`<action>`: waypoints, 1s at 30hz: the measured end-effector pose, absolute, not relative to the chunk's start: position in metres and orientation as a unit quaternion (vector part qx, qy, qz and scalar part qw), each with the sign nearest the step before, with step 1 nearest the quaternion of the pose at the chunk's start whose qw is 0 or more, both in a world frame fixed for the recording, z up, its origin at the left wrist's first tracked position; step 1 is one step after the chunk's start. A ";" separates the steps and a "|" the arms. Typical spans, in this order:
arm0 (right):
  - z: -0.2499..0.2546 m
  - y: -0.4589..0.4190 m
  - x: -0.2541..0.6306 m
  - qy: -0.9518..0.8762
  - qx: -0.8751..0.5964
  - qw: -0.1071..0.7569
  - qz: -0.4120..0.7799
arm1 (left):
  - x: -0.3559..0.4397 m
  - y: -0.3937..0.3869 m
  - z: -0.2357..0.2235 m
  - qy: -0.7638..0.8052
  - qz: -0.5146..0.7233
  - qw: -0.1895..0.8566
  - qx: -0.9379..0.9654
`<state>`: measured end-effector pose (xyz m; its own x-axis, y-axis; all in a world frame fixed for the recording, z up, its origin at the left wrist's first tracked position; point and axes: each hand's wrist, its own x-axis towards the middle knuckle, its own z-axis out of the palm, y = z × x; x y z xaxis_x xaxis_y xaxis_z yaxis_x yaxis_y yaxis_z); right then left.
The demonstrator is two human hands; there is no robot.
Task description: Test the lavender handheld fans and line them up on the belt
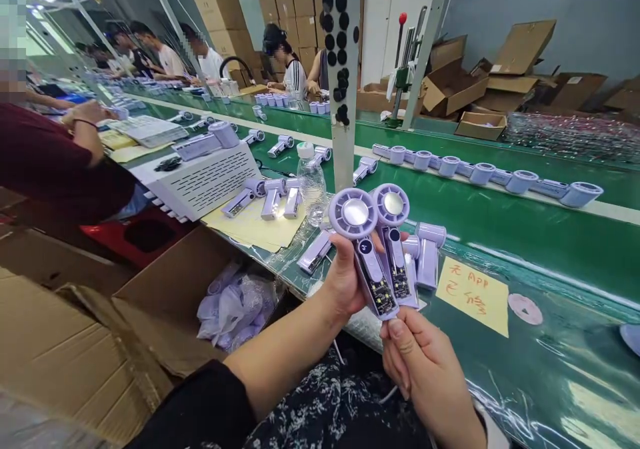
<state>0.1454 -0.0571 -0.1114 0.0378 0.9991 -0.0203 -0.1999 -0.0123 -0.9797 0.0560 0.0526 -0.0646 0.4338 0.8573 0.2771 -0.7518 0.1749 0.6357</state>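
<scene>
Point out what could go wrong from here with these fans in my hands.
The left hand holds both the front fan and the rear fan, so they may knock or slip.

Their circuit boards are uncovered; the fingers of the right hand, at the front fan's lower end, might touch components.

The plastic bottle could tip onto nearby fans.

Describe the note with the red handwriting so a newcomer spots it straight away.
On the green bench, look just beyond the right hand. The note is a yellow sheet lying left of a round pinkish disc. Its red handwriting sets it apart from the yellow papers under the purple fans farther left.
</scene>
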 end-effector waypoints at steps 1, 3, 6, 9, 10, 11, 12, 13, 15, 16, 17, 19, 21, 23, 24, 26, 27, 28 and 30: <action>-0.111 -0.057 0.143 -0.438 -0.456 0.559 0.537 | 0.055 0.053 -0.065 0.071 0.534 0.757 0.371; -0.106 -0.057 0.144 -0.496 -0.456 0.552 0.491 | 0.054 0.052 -0.065 0.067 0.542 0.751 0.371; -0.094 -0.057 0.151 -0.613 -0.451 0.533 0.369 | 0.052 0.051 -0.062 0.067 0.541 0.772 0.326; -0.088 -0.057 0.155 -0.640 -0.446 0.554 0.291 | 0.048 0.050 -0.058 0.077 0.531 0.797 0.278; -0.089 -0.057 0.156 -0.627 -0.459 0.559 0.288 | 0.047 0.050 -0.057 0.077 0.527 0.800 0.275; -0.091 -0.057 0.155 -0.609 -0.477 0.561 0.295 | 0.046 0.049 -0.057 0.075 0.525 0.801 0.280; -0.093 -0.057 0.154 -0.586 -0.494 0.561 0.313 | 0.045 0.048 -0.056 0.068 0.523 0.799 0.289; -0.096 -0.058 0.153 -0.564 -0.503 0.562 0.338 | 0.046 0.047 -0.057 0.057 0.523 0.795 0.302; -0.102 -0.060 0.149 -0.514 -0.494 0.579 0.396 | 0.048 0.044 -0.059 0.032 0.528 0.779 0.336; -0.104 -0.061 0.146 -0.483 -0.481 0.599 0.421 | 0.050 0.043 -0.061 0.020 0.533 0.768 0.355; -0.106 -0.062 0.144 -0.451 -0.467 0.619 0.442 | 0.052 0.041 -0.063 0.012 0.536 0.758 0.371; -0.110 -0.065 0.140 -0.399 -0.446 0.652 0.465 | 0.058 0.038 -0.067 0.008 0.535 0.748 0.393; -0.114 -0.066 0.138 -0.371 -0.440 0.667 0.473 | 0.063 0.037 -0.070 0.014 0.528 0.749 0.400; -0.116 -0.067 0.141 -0.370 -0.451 0.666 0.465 | 0.068 0.037 -0.073 0.026 0.527 0.748 0.402; -0.117 -0.067 0.145 -0.379 -0.466 0.658 0.453 | 0.069 0.037 -0.074 0.035 0.526 0.746 0.406; -0.116 -0.067 0.155 -0.424 -0.497 0.631 0.418 | 0.069 0.040 -0.077 0.049 0.523 0.742 0.417; -0.115 -0.067 0.162 -0.458 -0.502 0.613 0.402 | 0.068 0.041 -0.078 0.051 0.517 0.742 0.423; -0.114 -0.067 0.169 -0.492 -0.498 0.597 0.391 | 0.067 0.042 -0.078 0.048 0.509 0.744 0.431; -0.112 -0.069 0.184 -0.545 -0.470 0.577 0.386 | 0.064 0.043 -0.077 0.037 0.498 0.741 0.449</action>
<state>0.1838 -0.0688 -0.1123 0.1070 0.9580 0.2662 0.0665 0.2602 -0.9633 0.0638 0.0429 -0.0770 0.5007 0.7714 0.3927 -0.7048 0.1000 0.7023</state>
